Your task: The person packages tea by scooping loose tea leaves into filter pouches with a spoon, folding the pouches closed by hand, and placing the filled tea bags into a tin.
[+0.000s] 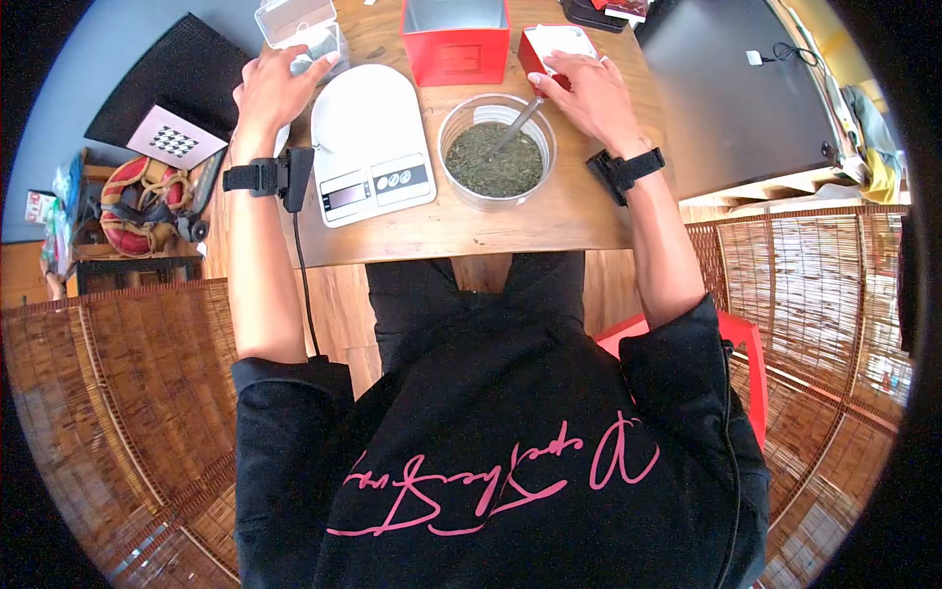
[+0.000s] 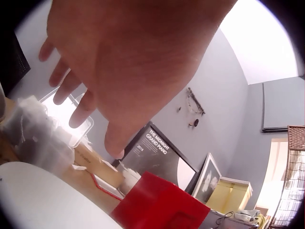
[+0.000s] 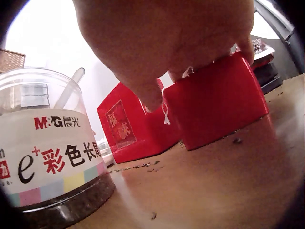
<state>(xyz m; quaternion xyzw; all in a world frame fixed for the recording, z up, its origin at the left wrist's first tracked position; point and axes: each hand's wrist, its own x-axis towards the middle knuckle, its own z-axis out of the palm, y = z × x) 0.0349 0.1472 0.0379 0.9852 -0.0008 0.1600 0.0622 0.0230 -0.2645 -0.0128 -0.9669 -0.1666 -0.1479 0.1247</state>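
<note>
My left hand (image 1: 275,90) is over a clear plastic box (image 1: 312,27) at the back left, its fingers spread. In the left wrist view, translucent plastic bags (image 2: 35,129) lie below those fingers. My right hand (image 1: 597,96) grips the small red box (image 3: 217,102) from above, thumb at its side and fingers over the rim. White material (image 1: 567,41) fills that box, and a white string (image 3: 166,112) hangs over its edge. Nearer me stands a clear tub (image 1: 453,187) of dried green leaves (image 1: 491,162), with a spoon (image 1: 518,123) leaning in it.
A white kitchen scale (image 1: 368,113) sits left of the tub. Behind the tub stands a larger open red box (image 1: 456,59). Leaf crumbs (image 3: 143,165) dot the wooden table (image 1: 471,234). A black-topped surface (image 1: 746,118) adjoins on the right.
</note>
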